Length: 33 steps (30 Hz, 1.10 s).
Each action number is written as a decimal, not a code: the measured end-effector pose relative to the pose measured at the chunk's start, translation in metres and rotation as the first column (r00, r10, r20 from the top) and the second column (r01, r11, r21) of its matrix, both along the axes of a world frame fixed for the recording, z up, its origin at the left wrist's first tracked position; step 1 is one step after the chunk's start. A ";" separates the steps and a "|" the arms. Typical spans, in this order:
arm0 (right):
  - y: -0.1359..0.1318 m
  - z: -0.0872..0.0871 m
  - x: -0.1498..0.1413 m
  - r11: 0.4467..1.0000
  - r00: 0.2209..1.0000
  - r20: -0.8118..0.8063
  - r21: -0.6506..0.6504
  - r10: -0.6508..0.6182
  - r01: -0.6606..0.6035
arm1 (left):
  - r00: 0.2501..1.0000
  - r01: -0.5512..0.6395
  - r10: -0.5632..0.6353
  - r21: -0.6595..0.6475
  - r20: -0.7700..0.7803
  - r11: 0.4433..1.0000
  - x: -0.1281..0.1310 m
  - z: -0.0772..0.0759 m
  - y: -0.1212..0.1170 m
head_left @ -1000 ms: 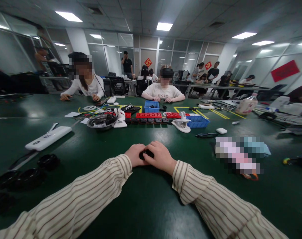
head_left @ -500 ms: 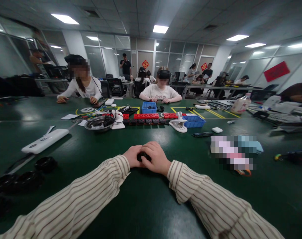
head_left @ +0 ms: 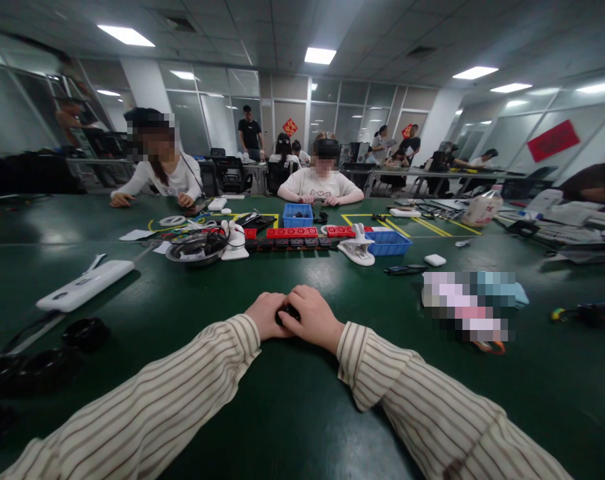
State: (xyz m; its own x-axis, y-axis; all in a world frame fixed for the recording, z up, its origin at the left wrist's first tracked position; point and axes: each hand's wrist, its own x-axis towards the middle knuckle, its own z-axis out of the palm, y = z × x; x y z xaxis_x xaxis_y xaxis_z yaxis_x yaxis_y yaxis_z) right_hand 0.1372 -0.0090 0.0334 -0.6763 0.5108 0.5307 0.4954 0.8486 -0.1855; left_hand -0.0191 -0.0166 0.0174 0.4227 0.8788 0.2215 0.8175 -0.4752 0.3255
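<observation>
Just ahead of me, low over the green table (head_left: 302, 407), my left hand (head_left: 266, 316) and my right hand (head_left: 314, 319) meet around a small glossy black object (head_left: 287, 313). Only a dark, rounded part of it shows between the fingers, so I cannot make out its kind. The right hand's fingers curl over the top, its thumb lying along the near side. From the left, my other hand closes in, its fingertips hidden behind the right hand. Striped sleeves cover both arms.
Several black ring-shaped coils (head_left: 86, 333) and a white power strip (head_left: 85, 285) lie left. Beyond my hands are a metal bowl (head_left: 175, 257) of cables, red socket strips (head_left: 292, 233), a white clip stand (head_left: 358, 248) and blue bins (head_left: 390, 244). Two people (head_left: 320, 183) sit opposite.
Both hands stay together at about the same spot. The right hand's fingers have shifted slightly over the black object, and less of it shows. The view has turned a little.
</observation>
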 end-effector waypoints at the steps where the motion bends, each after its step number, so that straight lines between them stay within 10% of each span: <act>1: 0.000 0.000 0.000 0.999 0.999 0.001 0.007 0.039 -0.039 | 1.000 0.013 -0.013 -0.010 0.007 1.000 -0.001 -0.001 0.001; 10: -0.008 0.001 -0.001 0.968 0.969 -0.009 0.056 0.246 -0.245 | 0.999 0.048 -0.047 -0.031 0.017 0.998 -0.007 -0.006 0.003; 21: -0.004 0.002 0.000 0.982 0.983 -0.028 -0.037 -0.184 0.183 | 0.994 -0.103 0.104 0.032 -0.042 0.994 0.010 0.002 -0.010; 33: -0.007 0.002 -0.002 0.988 0.988 -0.019 0.006 0.154 -0.154 | 0.992 0.101 -0.096 -0.063 0.077 0.993 -0.007 -0.005 0.007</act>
State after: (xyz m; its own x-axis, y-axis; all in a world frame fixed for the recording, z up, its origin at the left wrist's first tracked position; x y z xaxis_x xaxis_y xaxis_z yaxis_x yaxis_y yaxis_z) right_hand 0.1347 -0.0157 0.0353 -0.7365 0.3991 0.5462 0.3553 0.9153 -0.1897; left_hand -0.0265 -0.0097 0.0122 0.4928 0.8474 0.1976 0.7401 -0.5277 0.4169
